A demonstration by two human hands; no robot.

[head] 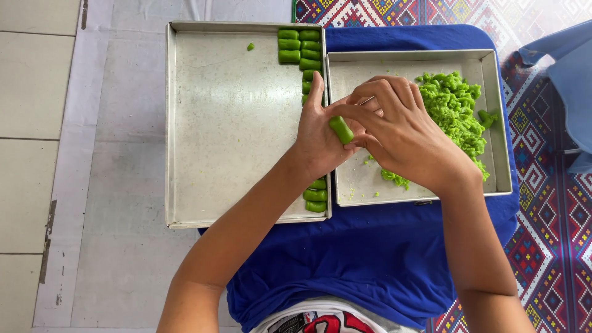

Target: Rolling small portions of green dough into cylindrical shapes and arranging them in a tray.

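Dough roll (pixel 341 130): bright green, plain, held between the left hand (pixel 317 139) and the right hand (pixel 401 132). Finished rolls (pixel 300 44): the same bright green. Crumbled dough (pixel 453 108): lighter yellow-green. Large tray (pixel 228 123) and small tray (pixel 351 68): dull silver-grey metal, unpatterned. Cloth (pixel 370 259) beneath the trays: solid royal blue. Mat (pixel 555 203): woven geometric diamonds in purple, red, white, yellow and blue. Floor (pixel 37 154): pale grey-white tiles. Fabric (pixel 567 68) at right edge: light blue.
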